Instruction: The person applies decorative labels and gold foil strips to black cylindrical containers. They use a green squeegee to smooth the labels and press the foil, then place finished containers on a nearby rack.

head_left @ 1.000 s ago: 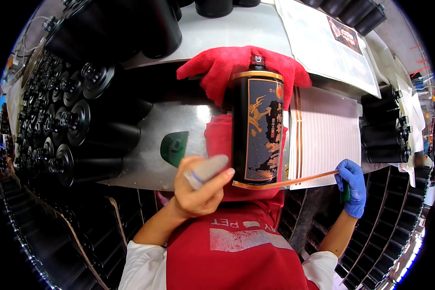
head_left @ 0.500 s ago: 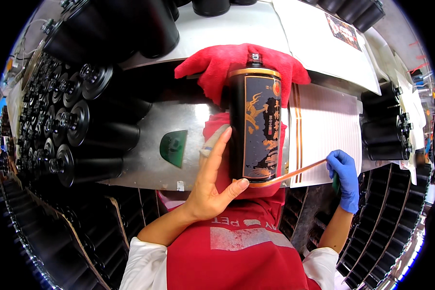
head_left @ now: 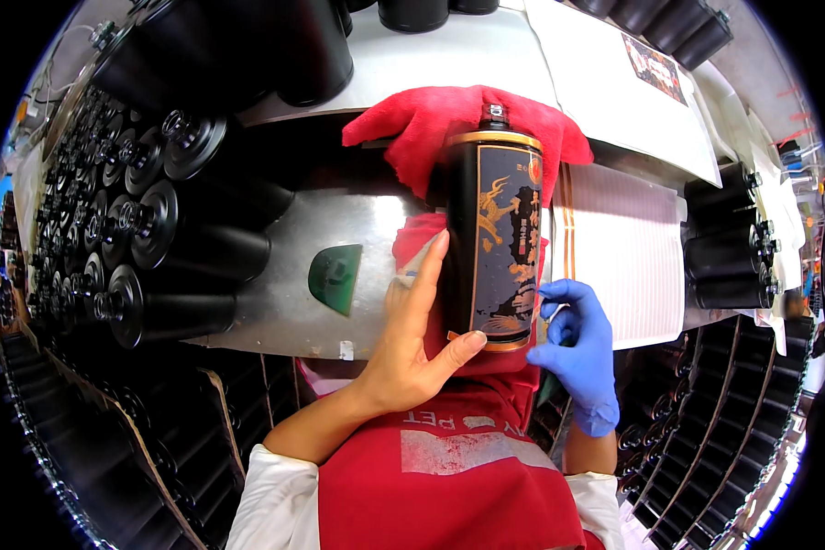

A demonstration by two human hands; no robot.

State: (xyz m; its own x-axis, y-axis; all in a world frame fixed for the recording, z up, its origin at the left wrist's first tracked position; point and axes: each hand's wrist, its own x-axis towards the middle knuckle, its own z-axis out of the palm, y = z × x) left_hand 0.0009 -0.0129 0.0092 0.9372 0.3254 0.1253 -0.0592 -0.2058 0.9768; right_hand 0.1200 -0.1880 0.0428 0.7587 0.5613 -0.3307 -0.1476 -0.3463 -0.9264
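A black bottle [head_left: 509, 238] with a gold-patterned label lies over a red cloth [head_left: 472, 115], its neck away from me. My left hand [head_left: 417, 344] is closed on it, thumb at the base and fingers along its left side. Some pale covering shows on a left finger. A copper-coloured strip [head_left: 507, 347] runs around the bottle's base. My right hand [head_left: 573, 344], in a blue glove, has curled fingers at the bottle's lower right side. Part of a dark green scraper [head_left: 548, 387] shows under that hand, mostly hidden. Another green scraper [head_left: 335, 279] lies on the metal tabletop [head_left: 289, 325].
Many black bottles [head_left: 192, 229] lie stacked at left; more bottles [head_left: 729, 252] lie at right. White ribbed sheeting [head_left: 628, 257] carries copper strips [head_left: 568, 215] along its left edge. Large black bottles [head_left: 307, 46] stand at the back. Racks [head_left: 697, 412] flank me below the table.
My right hand has moved left to the bottle's side. The copper strip, stretched out to the right before, now lies around the base. The left hand keeps its hold.
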